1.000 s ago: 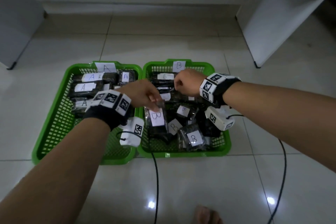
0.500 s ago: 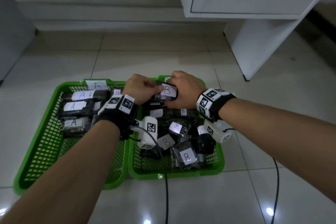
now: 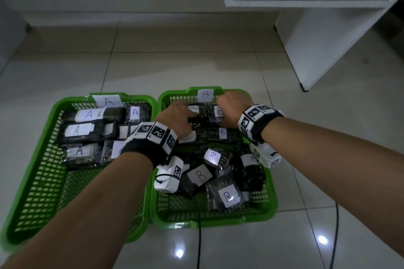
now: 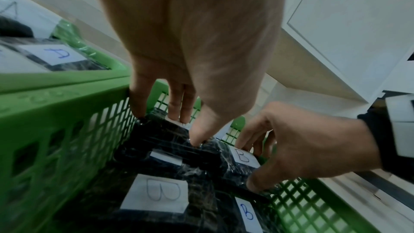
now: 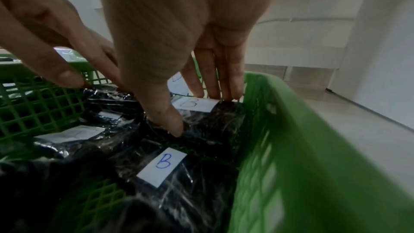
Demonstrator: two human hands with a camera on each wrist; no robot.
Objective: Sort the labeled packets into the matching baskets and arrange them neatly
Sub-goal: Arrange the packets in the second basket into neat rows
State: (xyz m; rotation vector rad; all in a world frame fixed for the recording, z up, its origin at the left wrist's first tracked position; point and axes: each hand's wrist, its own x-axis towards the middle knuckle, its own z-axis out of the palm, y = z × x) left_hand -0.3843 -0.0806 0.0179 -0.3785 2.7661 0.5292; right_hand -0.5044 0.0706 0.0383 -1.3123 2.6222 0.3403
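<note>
My forearms are bare. Each wrist wears a black band (image 3: 140, 148) ringed with white black-patterned marker tiles (image 3: 254, 113), a white camera block (image 3: 168, 176) hanging beneath, black cable (image 3: 199, 244) trailing.

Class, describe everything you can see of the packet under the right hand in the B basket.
The packet is dark, wrapped in shiny, crinkled clear film, with a white paper label marked B. It lies flat in the far right corner of the green mesh B basket, next to its side wall. The right hand holds it, fingertips on the label's far edge and thumb on the near side. Another B packet lies just in front.
</note>
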